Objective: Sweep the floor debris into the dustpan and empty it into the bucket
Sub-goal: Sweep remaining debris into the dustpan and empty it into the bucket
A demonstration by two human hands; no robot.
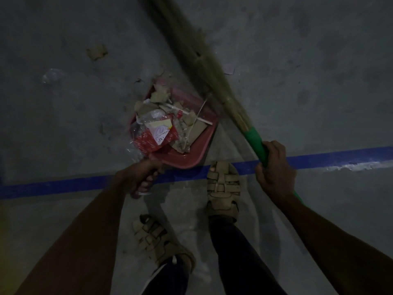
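A red dustpan [197, 154] sits on the grey concrete floor, piled with cardboard scraps, clear plastic and a red wrapper [155, 139]. My left hand [140, 177] grips its handle at the near end. My right hand [274, 169] grips the green handle of a grass broom [204, 60], whose blurred bristles stretch up and to the left past the pan's right side. Loose debris lies beyond the pan: a cardboard scrap [96, 52], a clear plastic piece [52, 76] and a small pale paper [229, 68]. No bucket is in view.
A blue tape line [63, 187] crosses the floor just behind the dustpan. My two feet in tan sandals [223, 188] stand by it, the right one on the tape. The scene is dim.
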